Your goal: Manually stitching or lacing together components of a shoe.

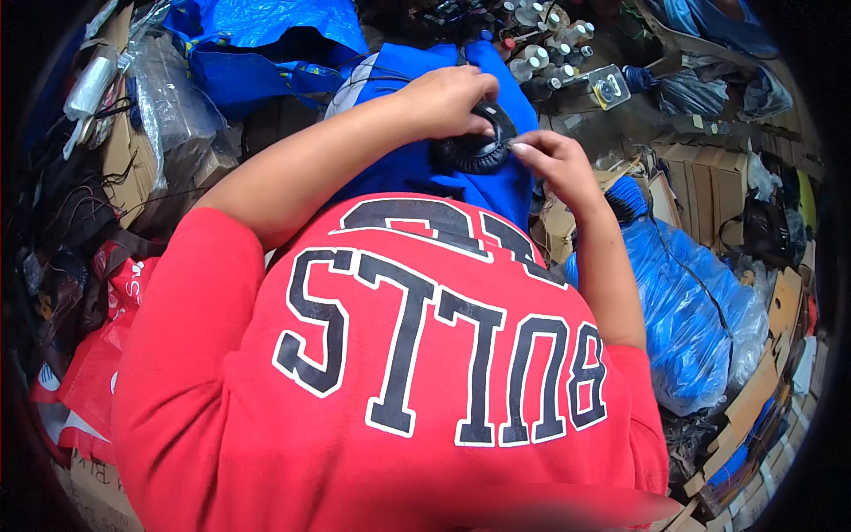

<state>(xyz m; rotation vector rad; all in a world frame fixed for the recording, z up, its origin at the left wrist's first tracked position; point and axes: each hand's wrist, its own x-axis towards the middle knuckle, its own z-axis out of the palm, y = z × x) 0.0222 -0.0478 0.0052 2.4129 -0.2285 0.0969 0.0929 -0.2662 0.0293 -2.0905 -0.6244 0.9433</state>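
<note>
A round black padded piece with a pleated rim (475, 162), like a headphone ear cushion, rests over blue cloth (399, 168) on my lap. My left hand (456, 105) curls over its upper side, with a fingertip pressed into its middle, and grips it. My right hand (551, 161) pinches at the piece's right edge, thumb and forefinger together; whatever sits between those fingertips is too small to name. Dark, thin strands run over the cloth left of my left hand. The underside of the black piece is hidden.
Several small bottles (558, 53) with pale caps stand beyond my hands to the right. A blue plastic bag (683, 310) bulges beside my right arm, near cardboard boxes (705, 191). A blue sack (275, 58) lies at the far left, above clear-wrapped cardboard (177, 106).
</note>
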